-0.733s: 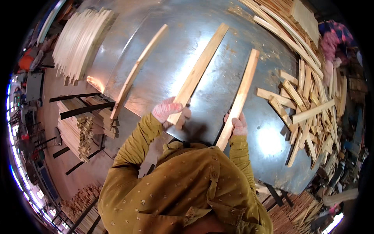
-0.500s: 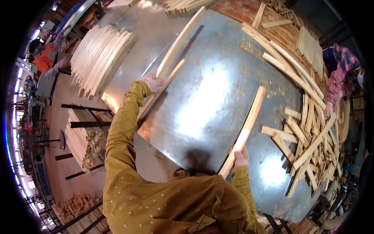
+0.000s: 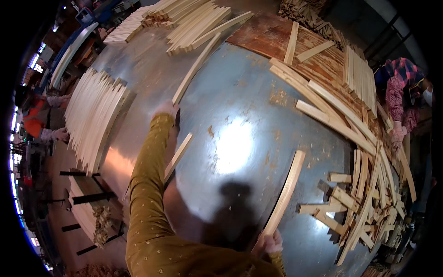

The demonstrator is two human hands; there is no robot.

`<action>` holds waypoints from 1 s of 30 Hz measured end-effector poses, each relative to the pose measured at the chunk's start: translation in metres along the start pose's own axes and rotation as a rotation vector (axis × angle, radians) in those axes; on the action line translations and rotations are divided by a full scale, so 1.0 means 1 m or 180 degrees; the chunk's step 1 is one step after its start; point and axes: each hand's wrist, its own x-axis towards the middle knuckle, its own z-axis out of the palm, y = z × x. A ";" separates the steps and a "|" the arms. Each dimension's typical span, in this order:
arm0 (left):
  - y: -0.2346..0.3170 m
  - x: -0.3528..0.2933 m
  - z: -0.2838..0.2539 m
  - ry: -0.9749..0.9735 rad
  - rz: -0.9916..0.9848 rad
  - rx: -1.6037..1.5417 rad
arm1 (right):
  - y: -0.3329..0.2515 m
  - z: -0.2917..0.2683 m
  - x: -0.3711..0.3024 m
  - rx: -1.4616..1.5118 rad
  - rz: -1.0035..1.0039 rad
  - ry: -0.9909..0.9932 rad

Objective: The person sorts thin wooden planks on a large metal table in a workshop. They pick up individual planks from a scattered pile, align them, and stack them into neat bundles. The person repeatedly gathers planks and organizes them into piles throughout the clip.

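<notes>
Stretched out to the far left, my left hand (image 3: 167, 109) is closed around the near end of a long wooden strip (image 3: 196, 69), which points away across the metal table (image 3: 203, 108). My right hand (image 3: 273, 242), close to my body, grips the lower end of another wooden strip (image 3: 286, 191) that slants up and right. A shorter-looking strip (image 3: 178, 156) lies beside my left forearm, partly hidden by the sleeve. Left of my left hand stands a large stack of strips (image 3: 94, 117), with curved long edges in this view.
Jumbled wood pieces (image 3: 355, 203) and crossed long strips (image 3: 330, 115) lie at right. More stacked strips (image 3: 198, 27) sit at the far edge. A co-worker's gloved hand (image 3: 398, 135) reaches in at right; another person (image 3: 37, 120) is at far left. A rack (image 3: 92, 198) holds bundled wood.
The view has shifted, showing more of the far table. The strip in my left hand has come down from above the table to lie close to its surface. My right hand keeps its strip.
</notes>
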 end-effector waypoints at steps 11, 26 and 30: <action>0.239 -0.071 0.030 -0.0620 0.1381 -0.2485 | -0.032 0.035 0.029 -0.2166 -0.0011 0.0608; 0.215 -0.438 0.224 -0.3390 0.0511 -0.4789 | -0.228 -0.304 0.041 -0.4664 0.0539 0.3124; 0.264 -0.488 0.211 -0.3506 0.0248 -0.5197 | -0.135 -0.201 -0.014 -0.4435 -0.2241 0.2724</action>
